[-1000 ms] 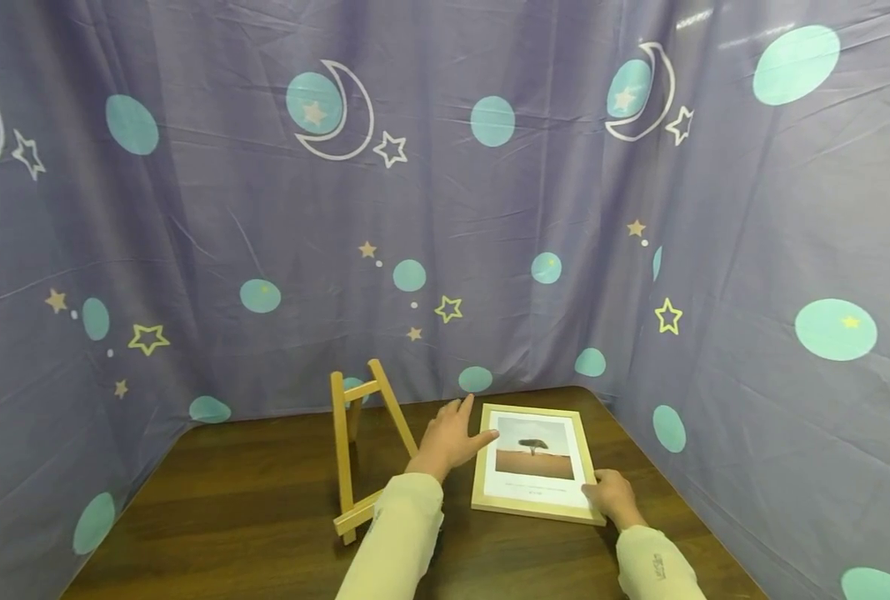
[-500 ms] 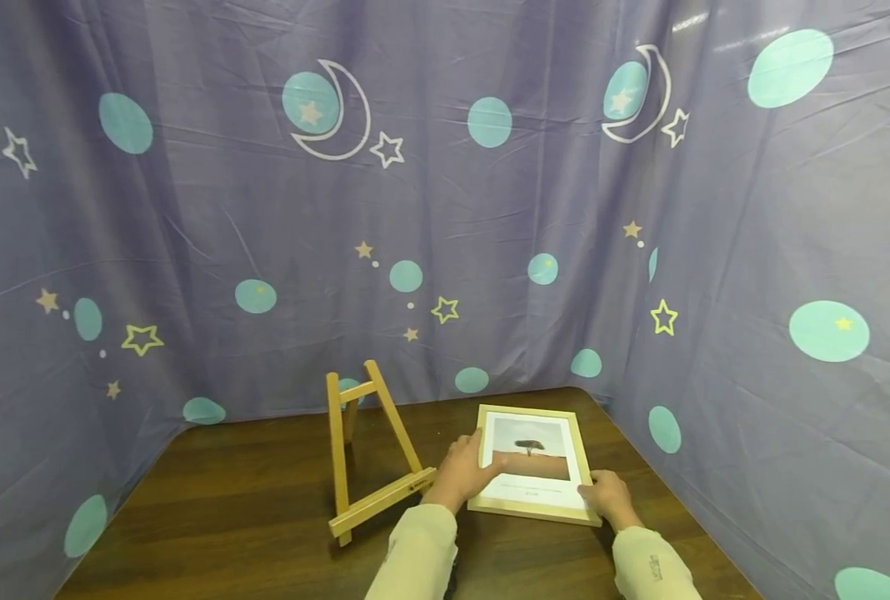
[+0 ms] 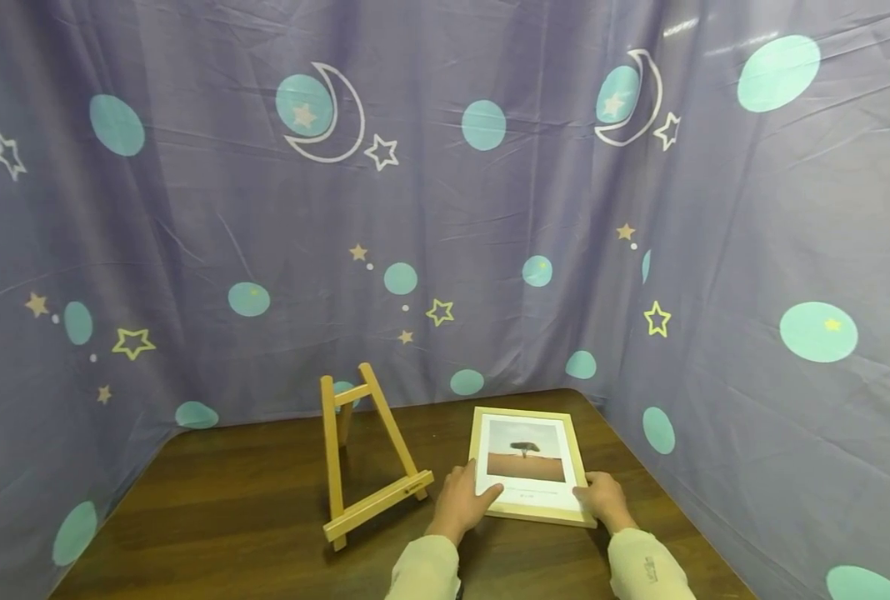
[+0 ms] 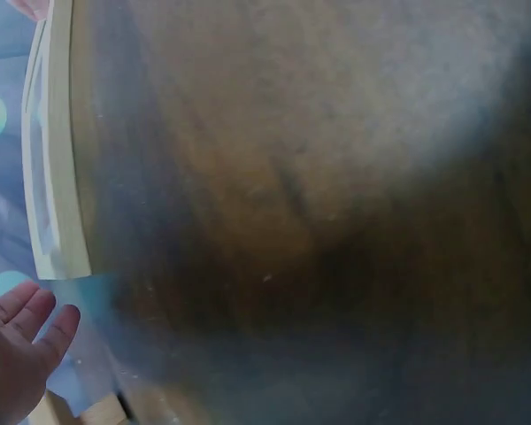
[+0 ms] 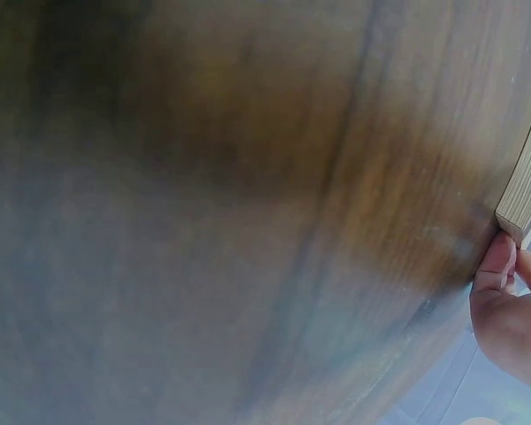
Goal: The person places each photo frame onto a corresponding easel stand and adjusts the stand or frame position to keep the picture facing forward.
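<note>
A light wooden picture frame (image 3: 527,454) lies on the table, its print showing a tree above reddish ground. My right hand (image 3: 604,497) pinches its right side near the front corner, thumb on top; the right wrist view shows the fingers at the frame's corner (image 5: 524,199). By the left side, low down, is my left hand (image 3: 462,502), its thumb overlapping the front face in the head view. In the left wrist view those fingers (image 4: 57,335) are spread just off the frame's corner (image 4: 66,252). To the left stands a small wooden easel (image 3: 377,504).
The dark wooden table (image 3: 242,492) extends left of the easel and in front of it. A purple curtain (image 3: 430,208) with moons, stars and teal dots surrounds the table at the back and both sides.
My left hand has come down along the frame's left side toward its front corner, uncovering the easel's ledge. The right hand keeps its hold. The whole head view has shifted slightly.
</note>
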